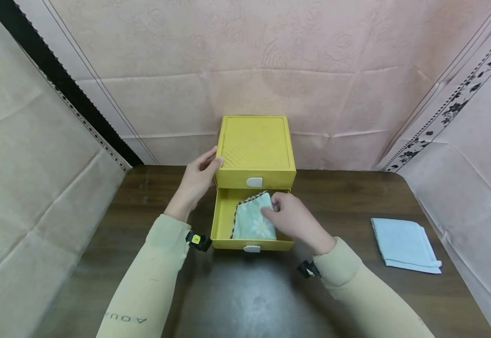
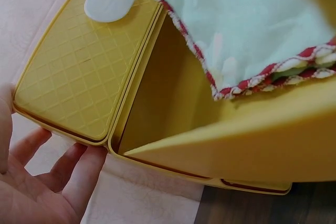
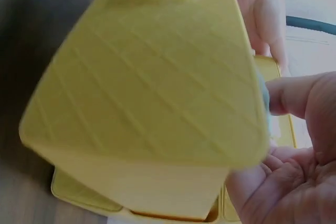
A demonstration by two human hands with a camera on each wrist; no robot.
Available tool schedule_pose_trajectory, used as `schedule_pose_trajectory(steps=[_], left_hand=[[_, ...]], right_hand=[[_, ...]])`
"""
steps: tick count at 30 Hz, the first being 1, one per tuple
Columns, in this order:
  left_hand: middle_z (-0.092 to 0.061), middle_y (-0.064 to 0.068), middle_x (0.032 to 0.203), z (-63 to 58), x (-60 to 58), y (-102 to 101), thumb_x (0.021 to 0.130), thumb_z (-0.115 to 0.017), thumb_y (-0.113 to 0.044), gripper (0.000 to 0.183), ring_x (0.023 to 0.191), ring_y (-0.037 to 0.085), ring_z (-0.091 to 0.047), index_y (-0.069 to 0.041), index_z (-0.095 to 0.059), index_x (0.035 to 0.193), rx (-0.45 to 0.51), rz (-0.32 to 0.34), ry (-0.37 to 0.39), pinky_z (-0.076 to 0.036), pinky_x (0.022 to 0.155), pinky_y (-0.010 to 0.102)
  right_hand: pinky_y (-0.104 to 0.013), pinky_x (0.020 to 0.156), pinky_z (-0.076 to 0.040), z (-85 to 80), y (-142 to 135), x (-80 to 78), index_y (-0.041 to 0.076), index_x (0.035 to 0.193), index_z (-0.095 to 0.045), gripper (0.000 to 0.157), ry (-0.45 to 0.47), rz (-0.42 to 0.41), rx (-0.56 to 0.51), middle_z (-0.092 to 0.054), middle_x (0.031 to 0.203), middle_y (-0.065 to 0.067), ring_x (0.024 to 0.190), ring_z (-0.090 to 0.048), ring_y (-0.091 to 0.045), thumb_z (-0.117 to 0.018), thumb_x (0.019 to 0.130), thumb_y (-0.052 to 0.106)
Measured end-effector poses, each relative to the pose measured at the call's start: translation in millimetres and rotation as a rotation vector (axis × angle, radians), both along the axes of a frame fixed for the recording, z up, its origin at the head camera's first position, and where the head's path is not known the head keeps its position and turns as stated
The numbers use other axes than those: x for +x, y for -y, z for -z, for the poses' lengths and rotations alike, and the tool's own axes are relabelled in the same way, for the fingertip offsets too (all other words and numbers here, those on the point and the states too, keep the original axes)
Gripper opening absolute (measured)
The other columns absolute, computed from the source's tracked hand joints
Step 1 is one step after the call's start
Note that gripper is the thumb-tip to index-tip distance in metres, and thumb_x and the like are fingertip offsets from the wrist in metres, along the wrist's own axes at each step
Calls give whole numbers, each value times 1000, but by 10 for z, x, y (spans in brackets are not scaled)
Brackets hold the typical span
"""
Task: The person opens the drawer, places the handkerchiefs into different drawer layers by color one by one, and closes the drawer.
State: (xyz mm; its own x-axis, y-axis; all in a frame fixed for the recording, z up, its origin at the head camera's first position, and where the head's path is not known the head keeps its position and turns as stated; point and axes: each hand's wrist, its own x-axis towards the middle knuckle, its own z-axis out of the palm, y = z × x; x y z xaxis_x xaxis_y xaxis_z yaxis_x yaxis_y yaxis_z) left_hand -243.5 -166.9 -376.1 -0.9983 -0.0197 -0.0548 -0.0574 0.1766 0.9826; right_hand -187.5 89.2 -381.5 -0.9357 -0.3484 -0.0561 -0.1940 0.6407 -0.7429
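A yellow two-drawer storage box (image 1: 256,145) stands at the back of the table, its lower drawer (image 1: 224,244) pulled out and its upper one closed. In that drawer, a folded pale green towel (image 1: 249,223) with a braided edge leans up, its corner showing large in the left wrist view. My right hand (image 1: 289,216) pinches the towel's right edge between thumb and fingers. My left hand (image 1: 196,180) rests against the box's left side, fingers extended along it and thumb near the top front corner. In the right wrist view the drawer front hides much of the towel.
A folded light blue cloth (image 1: 406,245) lies on the right of the dark wooden table (image 1: 249,300). Pale patterned fabric (image 1: 245,61) hangs behind the table and along both sides. White tabs mark both drawer fronts.
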Motion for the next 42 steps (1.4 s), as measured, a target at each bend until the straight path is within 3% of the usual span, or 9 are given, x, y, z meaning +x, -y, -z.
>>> schedule_pose_trajectory(steps=[6,11,20,25,31,36,42], left_hand=[[-49,-1,135,16,-2,29,90,-60,-55,60,115,19,-56,-41,-41,145,8,13,-8,-51,92,40],[-49,-3,135,30,0,37,89,-60,-57,57,115,18,-56,-46,-42,141,7,7,3,-51,92,39],[-50,-1,133,38,5,41,89,-61,-56,63,113,19,-57,-39,-40,146,26,12,-6,-51,90,39],[-50,-1,132,40,-4,28,89,-61,-55,63,112,19,-58,-39,-41,146,36,13,-3,-52,90,37],[-50,-1,133,36,-11,26,89,-62,-54,65,112,19,-58,-36,-40,147,38,11,-4,-52,89,36],[-50,-2,132,31,-13,22,89,-61,-54,61,113,18,-57,-40,-41,145,29,15,-6,-52,90,37],[-50,-1,133,13,-8,11,90,-61,-53,61,113,19,-57,-38,-41,147,25,19,-11,-52,90,37]], right_hand=[[-29,52,-34,77,45,-41,7,71,-42,36,-5,33,-3,-32,58,1,51,-32,-14,-64,93,25],[-29,52,-34,180,153,-73,7,69,-44,35,-43,59,-12,-32,57,1,49,-31,-14,-63,93,24],[-31,50,-35,252,287,-80,7,70,-52,32,-106,68,205,-40,59,-2,52,-39,-18,-63,94,24],[-33,54,-41,246,298,-67,2,84,-58,24,-131,93,264,-53,67,-6,59,-50,-21,-64,94,24],[-33,52,-43,235,275,-41,0,86,-56,27,-191,109,305,-51,66,-7,57,-52,-22,-65,93,24],[-33,51,-43,153,214,4,0,89,-54,25,-229,126,289,-51,63,-6,55,-52,-21,-67,92,21],[-31,53,-45,82,98,48,-2,112,-57,34,-173,170,163,-57,69,-2,59,-53,-18,-68,91,22]])
